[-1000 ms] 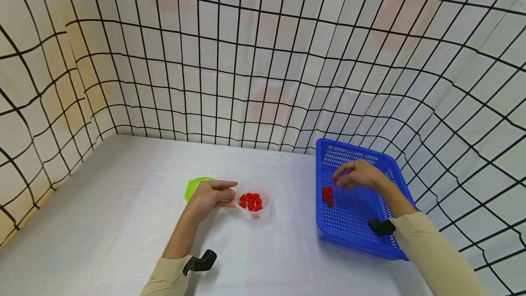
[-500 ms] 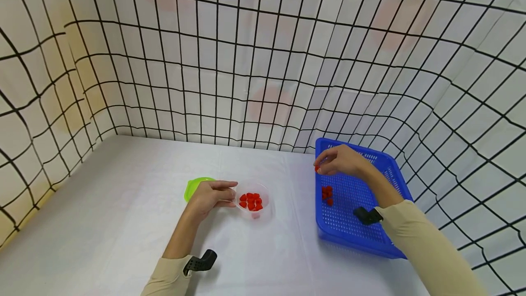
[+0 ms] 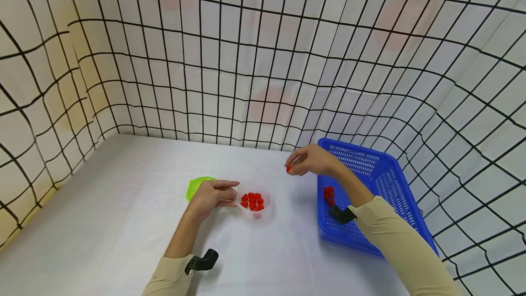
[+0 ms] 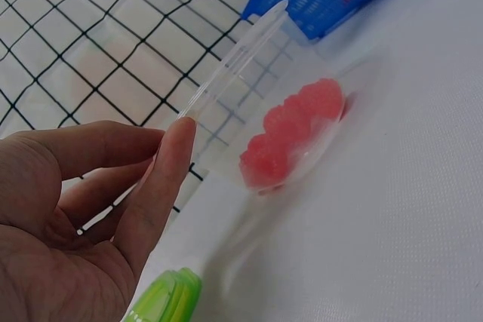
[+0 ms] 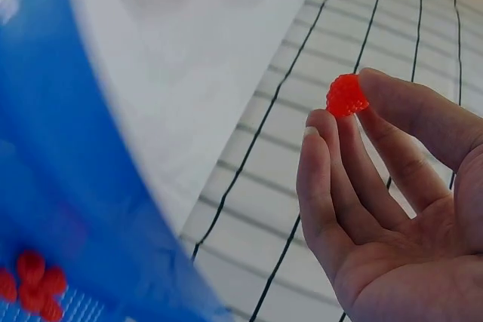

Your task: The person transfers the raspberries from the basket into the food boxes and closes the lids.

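My left hand (image 3: 210, 198) pinches the rim of a clear plastic bowl (image 4: 253, 84) between thumb and fingers. Several red raspberries (image 3: 252, 201) lie on the bowl's bottom. Between the thumb and fingers of my right hand (image 3: 311, 161) is one raspberry (image 5: 347, 96), bumpy and bright red. That hand is in the air over the table, just left of the blue basket (image 3: 324, 232) and right of the bowl. More raspberries (image 5: 32, 286) sit in the basket near its left wall.
A lime-green lid (image 3: 198, 185) lies on the white table (image 3: 123, 223), partly behind my left hand. Black netting (image 3: 222, 67) hangs at the back and both sides. The basket stands close to the netting on the right.
My right hand has carried the raspberry up from inside the basket, leftward over its rim toward the bowl. My left hand stays on the bowl.
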A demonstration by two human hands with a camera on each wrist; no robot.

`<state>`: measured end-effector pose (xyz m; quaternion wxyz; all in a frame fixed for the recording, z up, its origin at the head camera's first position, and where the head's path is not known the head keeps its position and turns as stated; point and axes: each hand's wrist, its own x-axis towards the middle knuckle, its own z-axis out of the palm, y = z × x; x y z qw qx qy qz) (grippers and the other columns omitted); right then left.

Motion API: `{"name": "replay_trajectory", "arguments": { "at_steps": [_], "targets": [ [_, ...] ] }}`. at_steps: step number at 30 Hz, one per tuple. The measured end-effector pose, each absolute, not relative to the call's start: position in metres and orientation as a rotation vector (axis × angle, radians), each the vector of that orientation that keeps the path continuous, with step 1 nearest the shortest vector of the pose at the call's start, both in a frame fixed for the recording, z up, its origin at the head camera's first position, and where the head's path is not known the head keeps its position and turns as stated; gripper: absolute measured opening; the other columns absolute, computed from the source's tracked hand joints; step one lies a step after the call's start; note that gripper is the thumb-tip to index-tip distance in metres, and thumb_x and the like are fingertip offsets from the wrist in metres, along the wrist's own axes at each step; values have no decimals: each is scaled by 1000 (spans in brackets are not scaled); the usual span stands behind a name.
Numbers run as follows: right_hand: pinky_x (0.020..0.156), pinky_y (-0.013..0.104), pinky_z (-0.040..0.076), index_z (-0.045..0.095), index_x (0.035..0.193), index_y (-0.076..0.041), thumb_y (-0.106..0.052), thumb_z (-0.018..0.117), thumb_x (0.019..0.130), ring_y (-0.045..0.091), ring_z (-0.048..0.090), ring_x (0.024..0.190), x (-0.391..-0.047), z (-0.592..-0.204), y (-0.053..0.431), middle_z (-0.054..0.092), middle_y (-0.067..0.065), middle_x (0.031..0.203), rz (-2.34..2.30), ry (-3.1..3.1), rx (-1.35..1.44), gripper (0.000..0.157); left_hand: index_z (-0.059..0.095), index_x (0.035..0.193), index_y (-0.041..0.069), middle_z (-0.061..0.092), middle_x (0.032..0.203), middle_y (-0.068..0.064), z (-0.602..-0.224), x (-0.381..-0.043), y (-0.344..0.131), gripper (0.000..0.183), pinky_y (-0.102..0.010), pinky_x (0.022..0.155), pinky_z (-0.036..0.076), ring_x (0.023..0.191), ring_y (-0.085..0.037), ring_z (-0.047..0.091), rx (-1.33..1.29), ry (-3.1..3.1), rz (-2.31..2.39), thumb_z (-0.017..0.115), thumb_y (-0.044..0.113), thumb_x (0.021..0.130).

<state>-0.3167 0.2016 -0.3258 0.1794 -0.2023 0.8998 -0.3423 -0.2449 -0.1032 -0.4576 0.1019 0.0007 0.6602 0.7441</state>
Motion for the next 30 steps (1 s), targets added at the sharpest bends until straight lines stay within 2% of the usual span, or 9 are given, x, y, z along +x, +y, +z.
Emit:
{"name": "replay_trajectory", "arguments": {
  "at_steps": [10,15,21,24,30],
  "targets": [
    [83,41,64,78,100,-10,-14,77,88,28,75,93,-313,-346,158,79,5,95,-954,2476,-628,13,64,128,-12,70,105,-24,-458,-246,-101,37,-33,75,65,74,-17,71,-6,1943,2204,67,-3,92],
    [81,38,64,79,99,-12,-15,77,87,24,75,91,-310,-356,141,79,3,93,-916,2455,-620,12,65,128,-11,70,107,-26,-458,-245,-101,36,-33,75,65,74,-18,71,-19,1962,2192,67,-1,93],
    [82,41,64,79,101,-10,-15,75,87,24,74,89,-306,-367,127,79,1,91,-870,2420,-632,15,65,127,-10,70,106,-27,-458,-246,-101,36,-33,75,65,75,-18,71,-22,1974,2185,67,1,93],
    [81,42,64,79,100,-10,-14,74,86,18,73,84,-304,-372,124,78,1,91,-860,2409,-636,15,65,127,-10,71,106,-27,-458,-246,-101,36,-33,75,65,75,-18,71,-22,1969,2188,67,0,93],
    [83,46,63,78,101,-7,-13,73,86,21,73,86,-301,-379,121,78,2,91,-875,2362,-628,17,65,127,-10,71,106,-26,-458,-246,-102,36,-33,75,65,74,-18,71,-26,1966,2192,67,0,93]
  ]
}}
